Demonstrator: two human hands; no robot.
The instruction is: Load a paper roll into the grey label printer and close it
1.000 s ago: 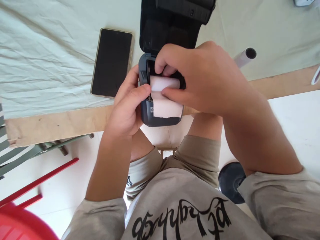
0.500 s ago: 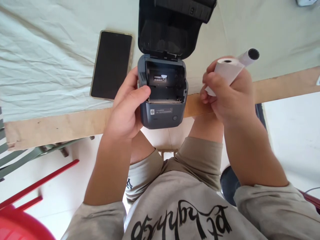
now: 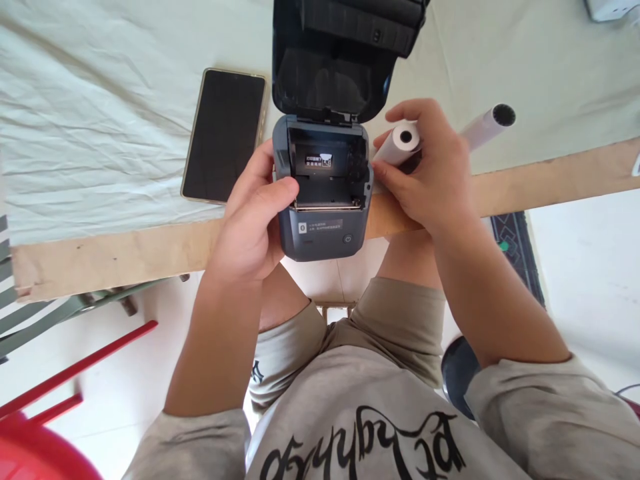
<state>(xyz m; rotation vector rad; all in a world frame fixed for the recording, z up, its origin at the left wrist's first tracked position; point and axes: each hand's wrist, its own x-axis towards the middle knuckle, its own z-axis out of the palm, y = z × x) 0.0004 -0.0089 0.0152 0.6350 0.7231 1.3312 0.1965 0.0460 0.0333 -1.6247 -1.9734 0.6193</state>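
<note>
My left hand is closed around the left side of a dark blue-grey label printer, its thumb on the rim of the inner bay. The printer's black lid is swung up, and the bay shows a small label inside but no roll. Just right of the printer, my right hand holds a small white paper roll between thumb and fingers, its hollow core end facing up. Behind that hand a second white roll with a dark end lies on the cloth, partly hidden.
A smartphone lies face up left of the printer on the pale tablecloth. The table's wooden edge runs across in front of me. A white power strip is at the far right corner. A red stool stands low at left.
My right hand has moved left with the paper roll, close to the printer's right side, and the roll's core end now faces up toward me. My left hand and printer have barely moved.
</note>
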